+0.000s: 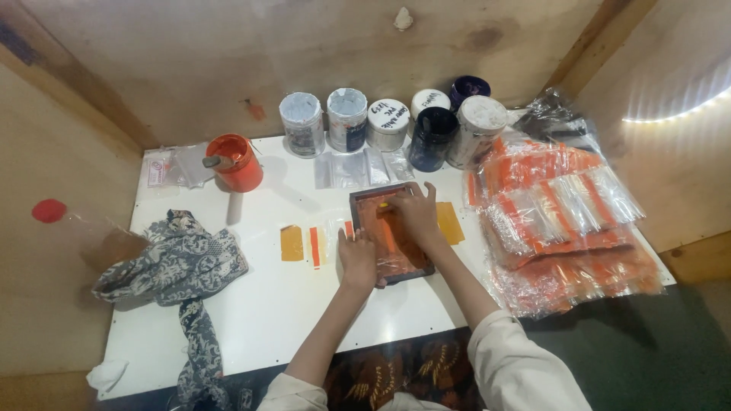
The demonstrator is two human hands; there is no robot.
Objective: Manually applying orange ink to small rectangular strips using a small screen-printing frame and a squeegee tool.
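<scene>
A small dark-framed printing screen (pixel 364 199) smeared with orange ink lies on the white table (pixel 259 304). My right hand (pixel 413 213) rests on the screen's mesh, fingers curled over a small orange tool whose outline is hard to make out. My left hand (pixel 356 257) presses flat on the screen's left edge, holding nothing. A clear plastic sleeve with an orange stripe (pixel 314 246) lies just left of the frame, beside an orange-yellow patch (pixel 292 243).
An orange ink pot (pixel 237 164) with a stick in it stands at back left. Several paint jars (pixel 388 124) line the back wall. A large pile of orange-striped clear bags (pixel 567 228) fills the right side. A patterned grey cloth (pixel 179 262) lies left.
</scene>
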